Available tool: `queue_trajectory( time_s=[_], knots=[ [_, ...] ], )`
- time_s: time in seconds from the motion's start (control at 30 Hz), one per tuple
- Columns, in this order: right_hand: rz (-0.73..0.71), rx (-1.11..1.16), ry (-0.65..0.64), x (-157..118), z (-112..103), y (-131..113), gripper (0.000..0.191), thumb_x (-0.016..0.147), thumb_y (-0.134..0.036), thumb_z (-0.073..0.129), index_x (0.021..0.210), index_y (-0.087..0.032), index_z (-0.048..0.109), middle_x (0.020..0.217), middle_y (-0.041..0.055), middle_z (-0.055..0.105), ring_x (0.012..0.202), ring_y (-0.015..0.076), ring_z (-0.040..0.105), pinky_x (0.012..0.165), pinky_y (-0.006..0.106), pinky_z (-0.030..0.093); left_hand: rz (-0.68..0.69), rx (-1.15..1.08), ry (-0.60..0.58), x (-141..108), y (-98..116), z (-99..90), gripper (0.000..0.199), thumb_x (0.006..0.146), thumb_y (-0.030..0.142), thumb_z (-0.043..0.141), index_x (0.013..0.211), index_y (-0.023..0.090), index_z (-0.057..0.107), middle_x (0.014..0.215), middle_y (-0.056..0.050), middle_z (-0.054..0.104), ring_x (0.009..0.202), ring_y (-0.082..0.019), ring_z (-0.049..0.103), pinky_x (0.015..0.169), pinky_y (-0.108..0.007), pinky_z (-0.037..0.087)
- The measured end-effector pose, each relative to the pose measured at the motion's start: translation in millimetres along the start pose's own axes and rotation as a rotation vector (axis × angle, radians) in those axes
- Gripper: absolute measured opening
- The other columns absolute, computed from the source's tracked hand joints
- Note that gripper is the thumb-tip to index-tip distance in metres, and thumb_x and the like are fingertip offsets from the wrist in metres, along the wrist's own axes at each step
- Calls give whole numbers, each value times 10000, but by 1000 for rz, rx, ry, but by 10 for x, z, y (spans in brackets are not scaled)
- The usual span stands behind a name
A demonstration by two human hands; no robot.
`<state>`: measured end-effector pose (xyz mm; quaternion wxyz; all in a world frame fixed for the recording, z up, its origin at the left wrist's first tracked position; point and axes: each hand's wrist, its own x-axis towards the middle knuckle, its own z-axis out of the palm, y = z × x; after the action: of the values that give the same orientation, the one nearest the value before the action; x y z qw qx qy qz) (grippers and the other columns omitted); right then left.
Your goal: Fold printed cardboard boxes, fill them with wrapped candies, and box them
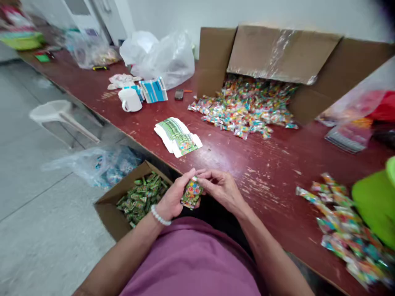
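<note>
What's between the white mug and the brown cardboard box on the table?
Between mug and box, the head view shows a blue-and-white packet, small dark object and orange piece.

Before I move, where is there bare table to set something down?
Widest: the table between the right hand, candy heap and loose candies at right. Smaller: between mug and cards. Crowded: beside the green container and around the white bag.

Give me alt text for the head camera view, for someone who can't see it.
The left hand holds a small green patterned packet while the right hand touches its top. On the red table ahead lie flat green cartons and wrapped candies spilling from a cardboard box.
</note>
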<state>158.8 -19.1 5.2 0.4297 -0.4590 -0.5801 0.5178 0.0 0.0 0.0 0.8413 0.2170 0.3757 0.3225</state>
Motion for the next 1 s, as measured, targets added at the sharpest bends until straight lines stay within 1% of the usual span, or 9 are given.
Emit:
queue_trajectory(
  time_s=[0.13, 0.27, 0.37, 0.5, 0.6, 0.7, 0.83, 0.93, 1.0],
  knots=[
    [-165, -210, -22, -57, 39, 84, 349, 860, -443, 691, 1135, -231, 658, 1218, 93, 631, 977, 230, 651, 811, 380, 555, -33, -148, 41, 46, 64, 15, 364, 932, 320, 549, 1247, 163, 641, 746, -25, 720, 453, -158, 635, 381, -268, 519],
    [-283, -617, -37, -88, 121, 135, 935, 672, -404, 840, 1467, -230, 378, 1454, 164, 448, 1298, 367, 449, 1033, 560, 422, 10, -217, 80, 114, 63, -21, 328, 955, 360, 526, 1212, 198, 647, 788, -19, 730, 509, -157, 651, 424, -264, 518],
    [-324, -776, 20, -71, 169, 194, 857, 658, -270, 790, 1419, -203, 401, 1394, 172, 499, 1236, 377, 478, 1014, 563, 423, 85, -234, 109, 146, -28, -45, 320, 961, 394, 527, 1142, 172, 668, 819, -37, 737, 562, -145, 659, 510, -253, 529],
    [-360, -738, 34, -17, 237, 320, 701, 639, -219, 740, 1286, -198, 470, 1260, 147, 559, 1122, 338, 537, 963, 524, 461, 165, -169, 112, 147, -198, -84, 429, 887, 527, 609, 1039, 133, 686, 855, -68, 728, 717, -169, 688, 662, -263, 546],
    [-321, -660, -84, 15, 282, 359, 740, 631, -310, 808, 1278, -209, 464, 1275, 148, 527, 1149, 343, 528, 959, 530, 474, 277, 21, 158, 34, -240, -216, 446, 777, 475, 753, 1085, 168, 654, 875, -36, 707, 743, -148, 673, 682, -238, 524],
    [-265, -516, -159, 60, 184, 357, 938, 624, -475, 856, 1390, -224, 376, 1340, 156, 473, 1200, 327, 520, 969, 504, 491, 281, 279, 297, -262, -96, -566, 480, 799, 514, 696, 1161, 212, 605, 782, -6, 675, 633, -145, 632, 586, -251, 489],
    [-52, -422, 173, 156, -211, 501, 845, 752, -511, 763, 1435, -225, 357, 1102, 96, 594, 967, 250, 634, 811, 417, 552, 302, 1162, 574, -811, 409, -1255, 371, 799, 533, 636, 872, 176, 708, 794, -25, 695, 761, -184, 628, 686, -277, 478],
    [-10, -566, 325, 209, -432, 712, 571, 796, -474, 709, 1268, -194, 552, 937, 71, 652, 817, 240, 652, 737, 405, 538, 304, 1278, 718, -970, 784, -1538, 356, 790, 510, 625, 809, 166, 715, 777, -30, 686, 801, -208, 604, 730, -299, 464],
    [-68, -724, 361, 221, -454, 811, 414, 832, -432, 665, 1164, -187, 627, 923, 81, 677, 811, 251, 655, 757, 421, 524, 387, 1350, 735, -793, 931, -1517, 339, 835, 473, 584, 879, 166, 721, 804, -29, 694, 788, -193, 598, 741, -294, 462]
  ],
)
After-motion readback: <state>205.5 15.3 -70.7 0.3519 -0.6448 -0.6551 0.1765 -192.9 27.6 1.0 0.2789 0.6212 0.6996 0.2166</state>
